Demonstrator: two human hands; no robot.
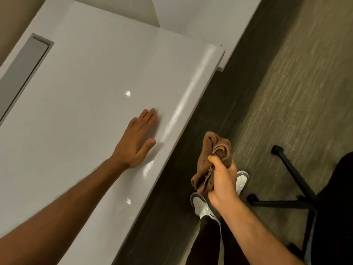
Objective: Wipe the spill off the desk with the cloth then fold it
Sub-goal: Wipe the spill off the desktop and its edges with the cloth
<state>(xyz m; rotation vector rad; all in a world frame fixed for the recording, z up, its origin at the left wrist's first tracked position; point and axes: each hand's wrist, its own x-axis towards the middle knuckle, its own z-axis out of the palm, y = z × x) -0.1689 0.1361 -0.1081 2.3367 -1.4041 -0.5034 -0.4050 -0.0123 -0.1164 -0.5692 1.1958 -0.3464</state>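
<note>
The white desk [91,88] runs diagonally across the left of the view. My left hand [136,139] lies flat and palm-down on it near its right edge, fingers apart and holding nothing. My right hand [221,180] is off the desk, over the floor, fisted around a bunched brown cloth [212,150] that sticks up out of the fist. A wet sheen and small shiny spots [128,93] show on the desk surface near its edge; I cannot tell a distinct spill.
A long grey cable slot [24,73] is set into the desk's far left side. A second white desk [202,18] adjoins at the back. A black chair base [294,180] stands on the carpet at right. My feet in white shoes [202,205] are below the cloth.
</note>
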